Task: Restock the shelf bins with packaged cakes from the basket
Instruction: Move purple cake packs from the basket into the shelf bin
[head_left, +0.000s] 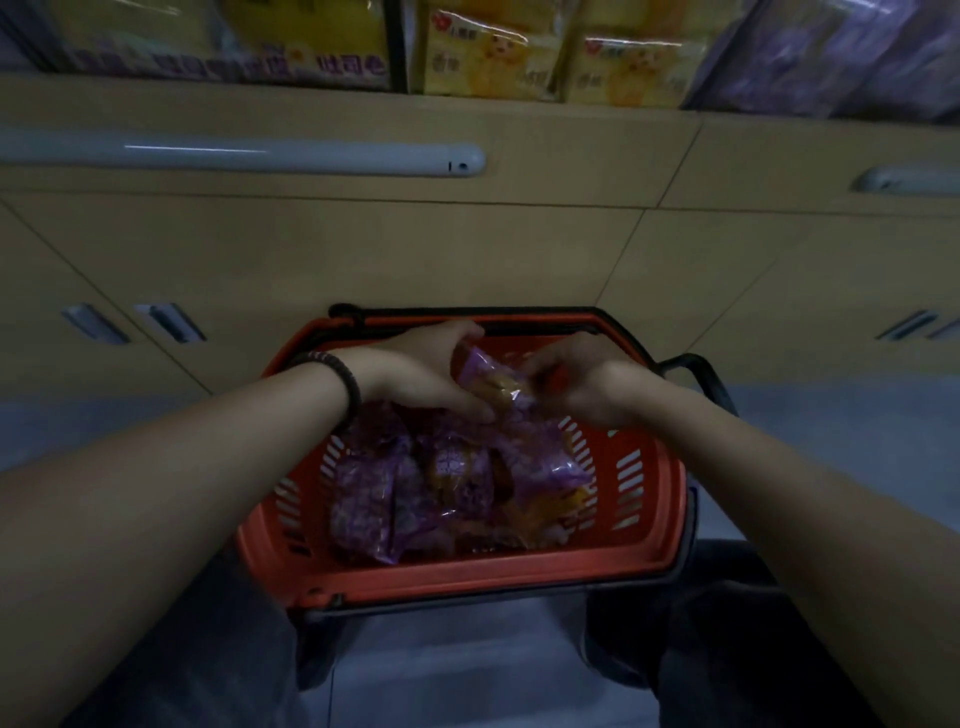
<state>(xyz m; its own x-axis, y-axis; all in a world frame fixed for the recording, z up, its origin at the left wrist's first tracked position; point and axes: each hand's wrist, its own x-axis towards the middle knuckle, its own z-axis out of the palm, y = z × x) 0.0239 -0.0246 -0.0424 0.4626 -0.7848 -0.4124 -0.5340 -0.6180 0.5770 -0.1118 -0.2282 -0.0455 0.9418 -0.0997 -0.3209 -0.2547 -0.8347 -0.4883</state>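
A red plastic basket with black handles stands on the floor in front of me. Several cakes in purple wrappers lie inside it. My left hand and my right hand are both over the basket's far half. Between them they hold one purple-wrapped cake, fingers curled round its ends. The left wrist wears a dark beaded bracelet. At the top of the view, shelf bins hold yellow packaged cakes and purple packs.
A beige cabinet front with grey handles rises behind the basket, below the shelf. A long grey rail runs along the shelf edge. My knees in dark trousers flank the basket on a pale floor.
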